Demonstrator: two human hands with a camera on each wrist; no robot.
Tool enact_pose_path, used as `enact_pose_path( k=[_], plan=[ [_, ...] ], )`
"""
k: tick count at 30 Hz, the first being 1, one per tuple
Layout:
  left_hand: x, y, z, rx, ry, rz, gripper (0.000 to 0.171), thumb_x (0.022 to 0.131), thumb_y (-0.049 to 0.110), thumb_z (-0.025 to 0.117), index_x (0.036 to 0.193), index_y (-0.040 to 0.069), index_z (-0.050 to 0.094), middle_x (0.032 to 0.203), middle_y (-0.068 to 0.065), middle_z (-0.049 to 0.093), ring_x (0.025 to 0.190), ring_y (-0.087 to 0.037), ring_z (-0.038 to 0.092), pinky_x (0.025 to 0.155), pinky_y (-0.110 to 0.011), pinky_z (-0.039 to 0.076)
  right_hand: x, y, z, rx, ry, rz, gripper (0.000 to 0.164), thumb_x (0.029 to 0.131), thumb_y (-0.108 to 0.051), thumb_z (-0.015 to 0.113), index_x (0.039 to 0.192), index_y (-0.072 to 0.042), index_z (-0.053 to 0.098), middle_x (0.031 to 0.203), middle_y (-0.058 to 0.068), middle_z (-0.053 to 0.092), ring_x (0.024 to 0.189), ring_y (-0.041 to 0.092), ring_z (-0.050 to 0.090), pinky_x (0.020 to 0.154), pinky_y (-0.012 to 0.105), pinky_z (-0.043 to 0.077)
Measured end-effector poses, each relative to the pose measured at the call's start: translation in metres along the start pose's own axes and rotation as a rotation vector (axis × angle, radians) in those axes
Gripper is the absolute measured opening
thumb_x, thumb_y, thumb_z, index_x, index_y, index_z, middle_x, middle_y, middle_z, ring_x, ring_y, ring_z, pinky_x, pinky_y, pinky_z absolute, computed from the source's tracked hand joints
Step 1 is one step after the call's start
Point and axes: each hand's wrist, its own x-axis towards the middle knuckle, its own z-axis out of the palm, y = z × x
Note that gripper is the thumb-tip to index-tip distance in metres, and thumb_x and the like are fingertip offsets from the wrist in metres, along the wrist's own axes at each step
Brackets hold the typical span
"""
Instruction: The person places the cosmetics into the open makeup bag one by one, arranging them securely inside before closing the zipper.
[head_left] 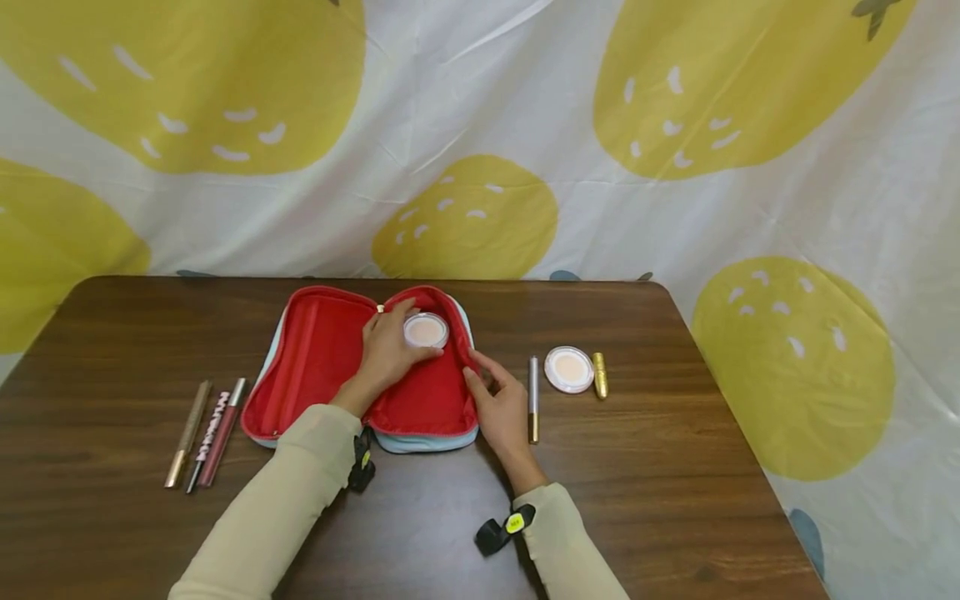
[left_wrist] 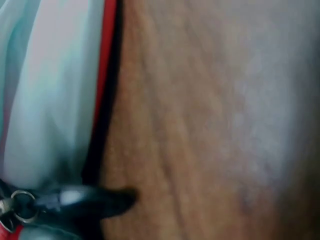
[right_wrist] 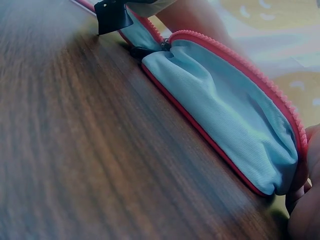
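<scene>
An unzipped light-blue pouch with red lining lies spread flat on the table. My left hand reaches over its right half and grips a round powder compact between thumb and fingers, inside that half. At the pouch's right rim, my right hand pinches the edge. In the right wrist view, the fingers are at the end of the pouch's pale side wall, below the red zipper. The left wrist view shows only the pouch's side and blurred wood; the left hand is out of that view.
Right of the pouch lie a silver tube, a second compact and a gold bullet-shaped tube. Left of it are a gold tube, a patterned tube and a dark pink tube. A lemon-print curtain hangs behind the table.
</scene>
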Motion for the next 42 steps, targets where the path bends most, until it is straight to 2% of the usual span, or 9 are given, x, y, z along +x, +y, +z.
enact_pose_path(
  k=[8,14,19,22,25,29,33,37,42],
  plan=[
    [0.000,0.002,0.001,0.033,-0.024,0.025,0.083,0.071,0.032,0.084,0.139,0.005,0.045,0.136,-0.013,0.052,0.124,-0.033,0.043,0.107,-0.050,0.013,0.000,-0.001,-0.002,0.003,-0.003,-0.004,0.029,0.090,-0.002,0.064,0.119,0.002,0.065,0.066,0.020,0.057,0.054,0.015,0.051,0.048,0.018,0.040],
    [-0.004,-0.003,0.000,0.010,-0.021,0.108,0.080,0.070,0.026,0.085,0.137,0.004,0.047,0.135,-0.015,0.051,0.128,-0.031,0.040,0.108,-0.053,0.014,0.000,0.001,-0.003,-0.006,0.002,-0.002,0.029,0.090,-0.003,0.065,0.119,0.002,0.065,0.065,0.022,0.056,0.052,0.012,0.050,0.047,0.018,0.040],
    [-0.009,-0.009,-0.007,-0.016,-0.017,0.186,0.077,0.070,0.016,0.084,0.135,-0.001,0.047,0.131,-0.019,0.051,0.124,-0.034,0.042,0.105,-0.053,0.023,0.000,0.002,-0.002,-0.003,-0.002,-0.001,0.030,0.090,-0.004,0.065,0.119,0.002,0.065,0.065,0.022,0.056,0.052,0.011,0.049,0.048,0.018,0.040],
    [-0.009,-0.010,-0.016,-0.035,-0.062,0.191,0.077,0.073,0.013,0.082,0.138,-0.002,0.043,0.132,-0.021,0.049,0.123,-0.036,0.043,0.104,-0.052,0.029,-0.001,0.002,-0.002,0.007,0.000,0.000,0.030,0.090,-0.004,0.064,0.119,0.002,0.065,0.065,0.022,0.056,0.052,0.012,0.049,0.047,0.018,0.040],
    [-0.009,-0.009,-0.027,-0.051,-0.143,0.157,0.076,0.075,0.010,0.080,0.139,-0.002,0.041,0.134,-0.021,0.048,0.123,-0.035,0.043,0.103,-0.051,0.033,-0.001,0.002,-0.001,0.024,-0.002,0.001,0.030,0.090,-0.003,0.064,0.119,0.003,0.064,0.066,0.022,0.056,0.053,0.012,0.049,0.048,0.018,0.040],
    [-0.009,-0.010,-0.035,-0.024,-0.200,0.141,0.071,0.077,0.005,0.078,0.139,-0.001,0.043,0.134,-0.019,0.049,0.122,-0.034,0.045,0.100,-0.049,0.038,-0.001,0.001,-0.001,0.037,0.003,-0.007,0.029,0.091,-0.002,0.063,0.119,0.003,0.065,0.066,0.021,0.056,0.054,0.012,0.050,0.048,0.018,0.041],
    [-0.007,-0.012,-0.030,0.015,-0.170,0.154,0.068,0.077,0.005,0.078,0.137,0.000,0.046,0.130,-0.019,0.053,0.119,-0.033,0.048,0.101,-0.050,0.036,-0.002,0.001,-0.002,0.041,0.018,-0.021,0.029,0.091,-0.002,0.063,0.119,0.002,0.065,0.076,0.021,0.062,0.058,0.016,0.052,0.051,0.018,0.043],
    [-0.005,-0.010,-0.023,0.039,-0.096,0.155,0.065,0.076,0.008,0.079,0.133,0.000,0.050,0.120,-0.017,0.058,0.111,-0.031,0.053,0.097,-0.051,0.034,-0.002,0.001,-0.003,0.048,0.019,-0.032,0.030,0.090,-0.001,0.063,0.120,0.003,0.065,0.090,0.020,0.066,0.063,0.021,0.054,0.054,0.018,0.045],
    [-0.002,-0.005,-0.015,0.086,-0.006,0.156,0.057,0.075,0.011,0.081,0.126,0.000,0.055,0.108,-0.016,0.059,0.096,-0.027,0.057,0.090,-0.048,0.036,-0.002,0.001,-0.004,0.055,0.012,-0.030,0.030,0.091,0.000,0.062,0.120,0.004,0.064,0.082,0.024,0.062,0.062,0.017,0.053,0.053,0.018,0.044]
  ],
)
